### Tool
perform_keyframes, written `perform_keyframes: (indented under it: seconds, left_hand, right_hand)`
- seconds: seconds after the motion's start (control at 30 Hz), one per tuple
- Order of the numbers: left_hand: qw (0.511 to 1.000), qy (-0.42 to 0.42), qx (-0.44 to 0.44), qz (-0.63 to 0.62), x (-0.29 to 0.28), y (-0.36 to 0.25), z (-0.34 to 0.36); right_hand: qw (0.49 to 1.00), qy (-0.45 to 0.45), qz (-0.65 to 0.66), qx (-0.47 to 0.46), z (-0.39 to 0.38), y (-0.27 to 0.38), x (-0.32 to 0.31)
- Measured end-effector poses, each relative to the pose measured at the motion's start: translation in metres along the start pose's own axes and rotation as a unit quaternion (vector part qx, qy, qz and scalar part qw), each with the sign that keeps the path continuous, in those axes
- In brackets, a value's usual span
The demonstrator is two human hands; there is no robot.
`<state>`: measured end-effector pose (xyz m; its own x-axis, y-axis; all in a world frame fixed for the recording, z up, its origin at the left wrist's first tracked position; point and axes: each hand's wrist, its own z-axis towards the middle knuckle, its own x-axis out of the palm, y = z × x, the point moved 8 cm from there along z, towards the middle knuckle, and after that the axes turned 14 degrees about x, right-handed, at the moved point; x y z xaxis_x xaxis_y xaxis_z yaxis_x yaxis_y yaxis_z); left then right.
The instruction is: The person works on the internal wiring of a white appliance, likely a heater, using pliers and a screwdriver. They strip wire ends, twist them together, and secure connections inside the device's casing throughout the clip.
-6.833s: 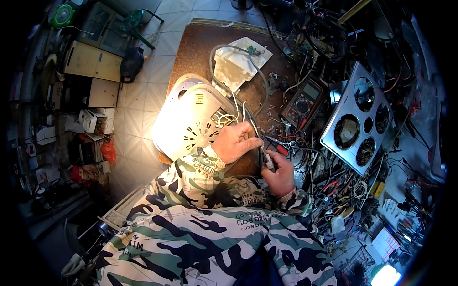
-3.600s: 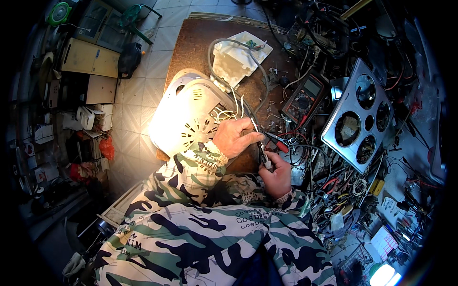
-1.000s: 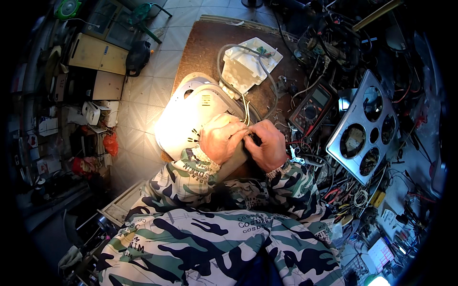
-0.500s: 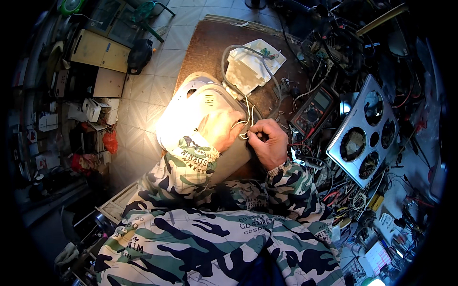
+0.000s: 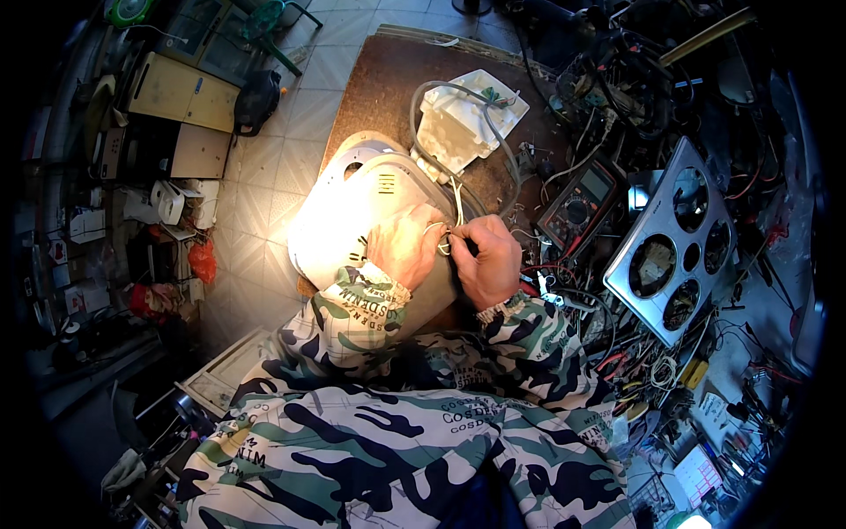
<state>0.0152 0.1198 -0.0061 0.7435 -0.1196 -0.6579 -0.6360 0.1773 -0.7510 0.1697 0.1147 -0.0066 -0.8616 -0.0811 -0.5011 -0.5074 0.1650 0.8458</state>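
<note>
The left hand (image 5: 405, 247) and right hand (image 5: 489, 264) meet, fingertips pinched on thin pale wires (image 5: 458, 203) just above the cream housing (image 5: 410, 189), which lies along the left edge of the brown worktop (image 5: 374, 84). Beyond it, nearer the far edge, sits a white plastic box (image 5: 445, 141) with a grey cable (image 5: 414, 110) looped across it. Toward the right edge lies a multimeter (image 5: 577, 207); farther right, a silver panel (image 5: 624, 256) with round holes stands tilted.

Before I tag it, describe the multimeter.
Start at the brown wooden table. Near its right edge, left of the five-holed silver panel, lies the multimeter. Unlike the panel, its dark body carries a grey screen and a round dial.
</note>
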Motion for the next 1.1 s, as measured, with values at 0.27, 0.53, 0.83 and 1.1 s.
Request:
perform_keyframes:
  seconds: [0.27,0.53,0.83,1.1]
  left_hand:
    - [0.999,0.027,-0.003,-0.031,0.004,0.004,0.0]
    - [0.997,0.048,0.006,-0.062,0.009,0.007,0.003]
    - [0.997,0.042,-0.024,-0.054,0.011,0.012,-0.002]
    - [0.996,0.031,-0.041,-0.076,0.008,0.012,-0.003]
  right_hand:
    - [0.999,-0.018,-0.045,0.008,0.001,0.004,0.007]
    - [0.997,-0.019,-0.069,0.027,0.003,0.0,0.011]
    - [0.995,-0.019,-0.084,0.047,0.003,0.001,0.013]
    - [0.999,-0.007,-0.045,0.015,0.003,0.001,0.012]
